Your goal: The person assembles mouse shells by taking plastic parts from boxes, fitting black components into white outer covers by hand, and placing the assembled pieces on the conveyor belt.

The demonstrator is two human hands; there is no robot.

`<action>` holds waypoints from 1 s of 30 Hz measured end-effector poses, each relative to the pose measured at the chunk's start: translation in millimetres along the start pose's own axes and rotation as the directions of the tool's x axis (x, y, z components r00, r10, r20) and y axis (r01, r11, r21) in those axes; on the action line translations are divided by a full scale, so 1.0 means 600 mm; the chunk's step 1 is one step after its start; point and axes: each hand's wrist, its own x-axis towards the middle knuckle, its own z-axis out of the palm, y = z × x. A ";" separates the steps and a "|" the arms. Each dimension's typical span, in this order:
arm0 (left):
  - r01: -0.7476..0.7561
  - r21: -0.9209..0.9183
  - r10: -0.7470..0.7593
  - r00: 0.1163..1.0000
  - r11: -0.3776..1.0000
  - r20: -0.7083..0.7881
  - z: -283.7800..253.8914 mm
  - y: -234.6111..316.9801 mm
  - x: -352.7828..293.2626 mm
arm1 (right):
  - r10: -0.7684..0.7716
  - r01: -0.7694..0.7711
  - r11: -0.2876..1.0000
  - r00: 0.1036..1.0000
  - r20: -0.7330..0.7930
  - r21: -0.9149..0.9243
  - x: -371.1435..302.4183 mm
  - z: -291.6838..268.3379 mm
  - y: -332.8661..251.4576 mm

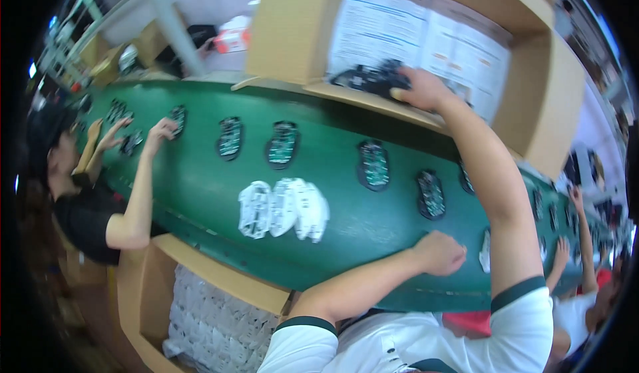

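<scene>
My right hand (426,90) reaches into an open cardboard box at the far side, its fingers closed around black plastic parts (366,78) lying near the box's front wall. What kind of parts they are is hard to make out. Over the near side of the green work surface, my left hand (440,253) is curled closed; anything inside it is hidden. Beyond it lies a black mouse-shaped base with a green circuit board (431,193), and another such base (374,165) is further left. A fanned group of white plastic shells (283,208) lies left of my left hand.
Printed sheets (399,27) line the far cardboard box (287,30). At the lower left, a carton (219,263) holds many white pieces in clear wrapping. More circuit-board bases (283,145) line the green surface (206,186). Co-workers (90,200) work on both sides.
</scene>
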 end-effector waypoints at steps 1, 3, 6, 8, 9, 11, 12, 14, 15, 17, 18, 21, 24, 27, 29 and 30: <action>-0.025 -0.023 0.025 1.000 0.999 -0.006 0.006 -0.001 0.005 | 0.036 -0.034 0.999 0.995 0.092 -0.030 0.014 0.005 0.015; 0.011 -0.030 -0.012 1.000 0.999 -0.029 0.006 -0.008 -0.003 | 0.006 0.002 0.996 0.996 0.092 -0.090 0.025 0.015 0.004; 0.011 -0.055 -0.011 1.000 0.998 -0.007 -0.003 0.002 0.000 | 0.031 -0.028 0.998 0.999 0.045 -0.047 0.025 0.010 0.024; 0.016 -0.070 -0.016 1.000 0.997 0.004 -0.004 -0.001 -0.006 | 0.132 -0.137 0.989 0.988 -0.080 -0.061 0.018 0.005 -0.001; 0.029 -0.066 -0.029 1.000 0.997 -0.004 -0.005 0.001 -0.005 | 0.115 -0.099 0.992 0.970 -0.216 0.082 0.002 -0.009 -0.013; 0.009 -0.111 -0.012 1.000 0.994 -0.023 -0.007 -0.001 -0.009 | 0.048 0.152 0.927 0.858 -0.512 0.342 -0.051 -0.030 -0.033; 0.035 -0.101 -0.039 0.999 0.994 -0.031 -0.006 -0.002 -0.013 | 0.016 0.357 0.833 0.749 -0.662 0.424 -0.093 -0.030 -0.043; 0.025 -0.132 -0.034 0.997 0.991 -0.068 0.000 -0.003 -0.016 | 0.035 0.532 0.629 0.709 -0.704 0.567 -0.218 -0.012 -0.043; 0.038 -0.125 -0.048 0.996 0.991 -0.076 0.002 -0.004 -0.016 | 0.247 0.395 0.558 0.761 -0.601 0.730 -0.288 0.022 -0.022; -0.029 -0.115 0.022 0.997 0.993 -0.068 0.010 -0.006 -0.010 | 0.064 0.514 0.522 0.772 -0.632 0.681 -0.403 0.077 0.004; -0.021 -0.137 0.012 0.998 0.990 -0.067 0.010 0.000 -0.003 | 0.065 0.500 0.491 0.796 -0.602 0.714 -0.450 0.102 0.026; -0.025 -0.093 0.024 1.000 0.995 -0.017 -0.001 0.004 -0.007 | 0.442 0.233 0.214 0.843 -0.307 0.949 -0.551 0.210 0.096; -0.047 -0.097 0.044 0.998 0.994 -0.033 0.002 -0.004 -0.015 | 0.414 0.310 0.141 0.844 -0.341 0.940 -0.540 0.234 0.105; -0.078 -0.094 0.070 0.994 0.993 -0.085 0.007 -0.005 -0.013 | 0.503 0.135 0.201 0.836 -0.221 0.970 -0.512 0.220 0.085; -0.053 -0.070 0.037 0.977 0.996 -0.208 0.014 -0.006 -0.013 | 0.454 0.178 0.220 0.852 -0.262 0.959 -0.522 0.230 0.093; -0.009 -0.032 0.006 0.996 0.999 -0.092 0.013 -0.005 -0.013 | 0.461 0.197 0.192 0.847 -0.265 0.962 -0.522 0.234 0.094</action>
